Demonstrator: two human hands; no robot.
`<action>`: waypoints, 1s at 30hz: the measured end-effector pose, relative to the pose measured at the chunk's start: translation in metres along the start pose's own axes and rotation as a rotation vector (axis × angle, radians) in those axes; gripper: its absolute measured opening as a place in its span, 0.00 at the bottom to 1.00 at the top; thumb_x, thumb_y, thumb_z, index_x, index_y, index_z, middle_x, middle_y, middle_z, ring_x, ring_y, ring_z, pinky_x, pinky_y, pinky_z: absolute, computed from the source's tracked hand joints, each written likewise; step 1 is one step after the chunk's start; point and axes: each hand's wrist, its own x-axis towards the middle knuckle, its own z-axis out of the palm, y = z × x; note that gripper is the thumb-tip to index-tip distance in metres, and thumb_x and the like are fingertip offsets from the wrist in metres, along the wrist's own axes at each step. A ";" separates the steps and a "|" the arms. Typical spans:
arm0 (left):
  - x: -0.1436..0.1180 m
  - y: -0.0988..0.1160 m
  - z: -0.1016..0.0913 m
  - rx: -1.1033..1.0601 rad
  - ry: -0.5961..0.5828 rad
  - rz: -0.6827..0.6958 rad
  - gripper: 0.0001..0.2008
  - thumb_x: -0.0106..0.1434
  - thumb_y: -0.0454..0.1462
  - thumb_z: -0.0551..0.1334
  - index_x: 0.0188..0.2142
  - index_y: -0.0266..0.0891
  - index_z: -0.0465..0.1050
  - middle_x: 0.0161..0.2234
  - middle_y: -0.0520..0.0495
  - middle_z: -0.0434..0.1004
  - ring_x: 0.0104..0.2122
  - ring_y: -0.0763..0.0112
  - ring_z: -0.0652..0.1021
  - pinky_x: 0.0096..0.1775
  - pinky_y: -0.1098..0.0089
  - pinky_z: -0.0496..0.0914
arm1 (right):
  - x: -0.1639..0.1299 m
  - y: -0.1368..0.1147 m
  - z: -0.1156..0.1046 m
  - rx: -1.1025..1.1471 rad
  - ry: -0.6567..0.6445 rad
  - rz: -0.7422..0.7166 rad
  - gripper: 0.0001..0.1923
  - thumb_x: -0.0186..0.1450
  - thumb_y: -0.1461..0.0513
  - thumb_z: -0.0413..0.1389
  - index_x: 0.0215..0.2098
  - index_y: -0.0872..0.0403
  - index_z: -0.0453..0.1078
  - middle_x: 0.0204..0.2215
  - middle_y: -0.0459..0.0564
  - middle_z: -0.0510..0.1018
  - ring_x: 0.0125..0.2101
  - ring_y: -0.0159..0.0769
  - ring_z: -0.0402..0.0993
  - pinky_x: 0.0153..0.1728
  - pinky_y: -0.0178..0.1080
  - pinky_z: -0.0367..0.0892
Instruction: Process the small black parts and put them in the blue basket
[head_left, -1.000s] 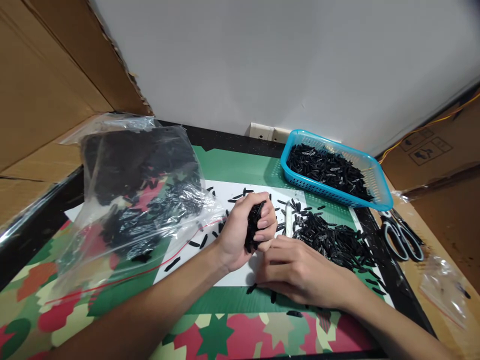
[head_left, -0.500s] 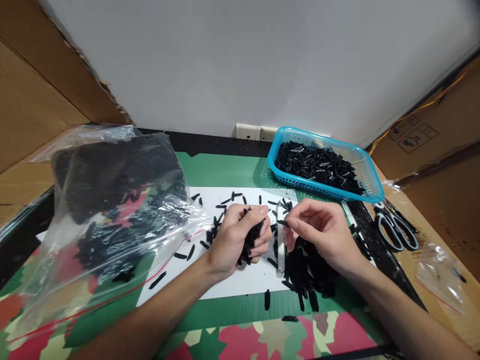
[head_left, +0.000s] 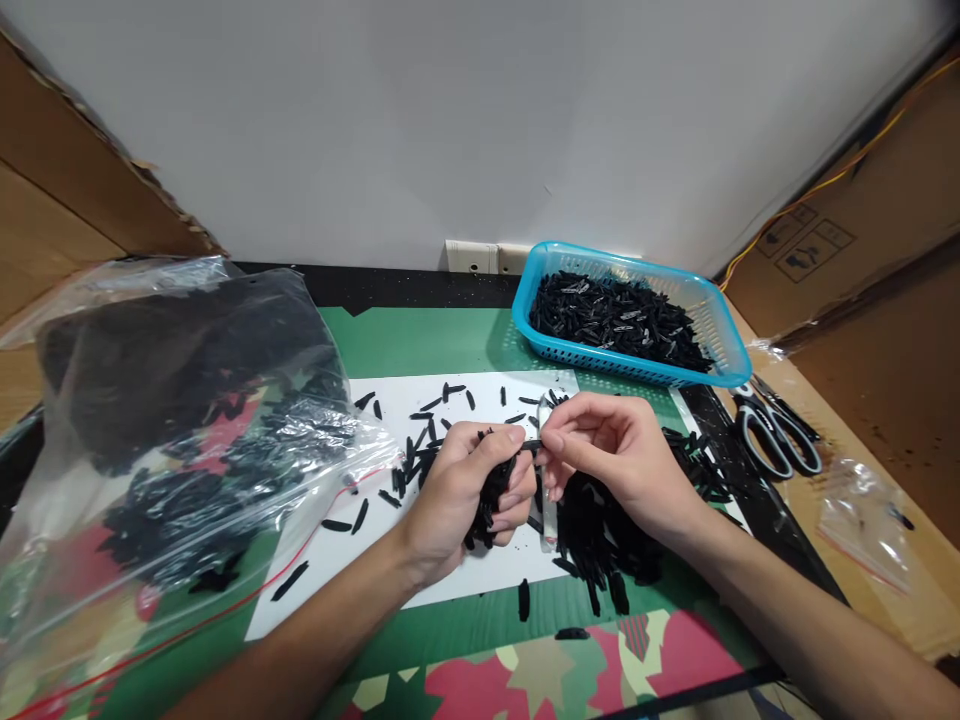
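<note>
Black plastic pieces (head_left: 491, 490) are held bunched in the left hand (head_left: 457, 495), closed round them over the white paper (head_left: 352, 530). One piece (head_left: 531, 445) is pinched by the right hand (head_left: 615, 460). Judged risk: the loose bundle could slip, scattering pieces into the pile (head_left: 600, 520) at right.

Scissors (head_left: 776, 435) lying right of the blue basket (head_left: 720, 345), big clear bag (head_left: 172, 440) sitting left, small bag (head_left: 862, 520) lying near right.
</note>
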 end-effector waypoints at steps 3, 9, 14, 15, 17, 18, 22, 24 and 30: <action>0.000 0.002 0.000 -0.039 0.030 0.003 0.23 0.65 0.47 0.66 0.20 0.38 0.62 0.16 0.57 0.59 0.14 0.82 0.58 0.15 0.80 0.53 | 0.000 0.000 0.001 -0.010 -0.004 -0.019 0.11 0.64 0.56 0.70 0.38 0.54 0.79 0.25 0.46 0.83 0.23 0.33 0.81 0.28 0.35 0.81; -0.002 0.003 0.001 -0.052 0.008 0.014 0.22 0.66 0.46 0.65 0.21 0.38 0.62 0.16 0.57 0.60 0.14 0.81 0.58 0.16 0.80 0.54 | -0.001 0.002 0.003 -0.048 0.007 -0.033 0.11 0.63 0.57 0.72 0.38 0.55 0.80 0.25 0.46 0.82 0.22 0.32 0.79 0.26 0.34 0.79; -0.001 0.002 0.000 -0.058 0.029 0.019 0.22 0.68 0.46 0.63 0.22 0.38 0.62 0.17 0.57 0.60 0.14 0.81 0.59 0.16 0.79 0.54 | 0.000 0.005 0.003 -0.069 0.027 -0.053 0.10 0.64 0.57 0.71 0.38 0.54 0.80 0.24 0.46 0.82 0.22 0.33 0.79 0.25 0.35 0.79; -0.001 0.001 0.000 -0.054 0.035 0.027 0.22 0.68 0.46 0.63 0.22 0.38 0.62 0.17 0.57 0.60 0.14 0.81 0.59 0.16 0.79 0.54 | -0.001 0.004 0.003 -0.084 0.039 -0.064 0.10 0.64 0.56 0.71 0.38 0.54 0.80 0.24 0.46 0.81 0.22 0.33 0.79 0.25 0.36 0.79; 0.000 0.000 0.000 -0.042 0.040 0.047 0.22 0.67 0.47 0.64 0.22 0.38 0.62 0.17 0.57 0.60 0.14 0.81 0.59 0.16 0.79 0.55 | -0.002 0.004 0.003 -0.132 0.055 -0.099 0.10 0.63 0.56 0.71 0.37 0.54 0.80 0.24 0.46 0.81 0.22 0.33 0.78 0.24 0.36 0.79; 0.000 -0.001 0.000 -0.036 0.040 0.053 0.22 0.66 0.47 0.65 0.22 0.38 0.62 0.16 0.57 0.60 0.14 0.81 0.59 0.16 0.79 0.55 | -0.002 0.003 0.003 -0.163 0.059 -0.125 0.10 0.63 0.57 0.71 0.37 0.54 0.80 0.24 0.46 0.81 0.22 0.33 0.78 0.24 0.36 0.78; -0.001 -0.002 0.002 -0.034 0.052 0.047 0.23 0.63 0.48 0.68 0.21 0.39 0.62 0.16 0.57 0.59 0.13 0.81 0.59 0.15 0.80 0.54 | -0.005 0.003 0.001 -0.276 0.071 -0.212 0.09 0.63 0.59 0.71 0.38 0.54 0.80 0.27 0.47 0.82 0.23 0.31 0.77 0.24 0.34 0.76; -0.001 -0.002 0.004 -0.035 0.062 0.047 0.23 0.63 0.47 0.68 0.21 0.39 0.61 0.15 0.57 0.59 0.13 0.81 0.59 0.15 0.80 0.54 | -0.005 0.004 0.000 -0.302 0.082 -0.229 0.08 0.63 0.60 0.70 0.38 0.54 0.80 0.28 0.47 0.82 0.24 0.31 0.78 0.24 0.33 0.75; -0.001 -0.002 0.004 -0.032 0.086 0.059 0.23 0.64 0.47 0.67 0.21 0.38 0.63 0.16 0.57 0.60 0.13 0.81 0.60 0.15 0.80 0.54 | -0.006 0.008 -0.002 -0.321 0.085 -0.249 0.04 0.65 0.63 0.68 0.39 0.53 0.81 0.31 0.48 0.84 0.26 0.31 0.78 0.25 0.33 0.74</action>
